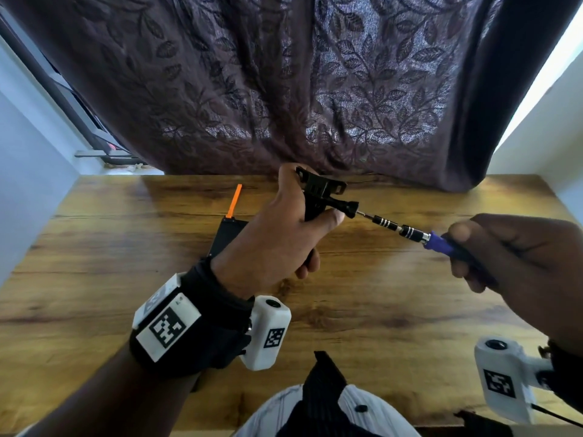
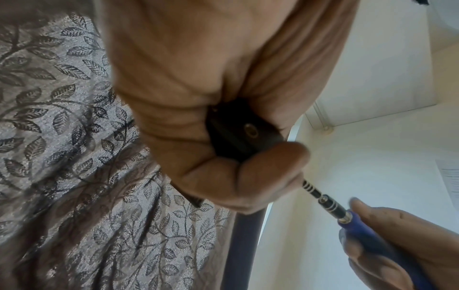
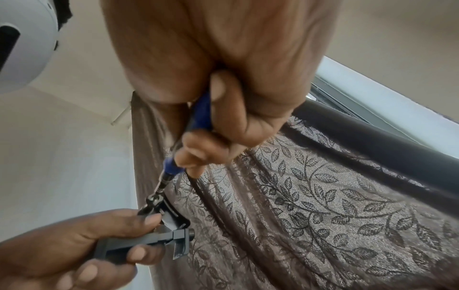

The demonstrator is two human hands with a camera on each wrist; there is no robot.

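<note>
Left hand [image 1: 277, 228]: clamped round the stem of the mount [image 1: 318, 190], with the thumb pressed up just beside the screw [image 1: 342, 208].
Right hand [image 1: 523, 263]: curled round the blue handle of the driver [image 1: 410, 231], which is pinched near its front end by the fingertips.
Hands: apart, linked only by the driver.
Mount: black plastic, held up off the table [image 1: 394, 310], above its far middle, in front of the curtain [image 1: 284, 89].
Screw: black and knob-headed, passed sideways through the mount's hinge, its head turned toward the right hand.
Driver: the tip is seated in the screw head, and the shaft slants down and back toward the right hand.
Step, as judged: the screw is being turned. Whether it is going in or out cannot be told.
Alignment: the shaft is best brought dead in line with the screw, as a slight slant is suspected.
Pressure: a light push along the shaft is advised, so the bit is not thrown out of the head.
Turning: best done by rolling the handle in the fingertips, with the wrist quiet.
Bracing: the stem should be gripped firmly so the mount is not twisted round with the screw.
Risk: the bit may slip toward the left thumb.
Case [image 1: 228, 238]: black, lying on the table behind the left hand and partly hidden, with an orange strip [image 1: 235, 200] at its far end.
</note>
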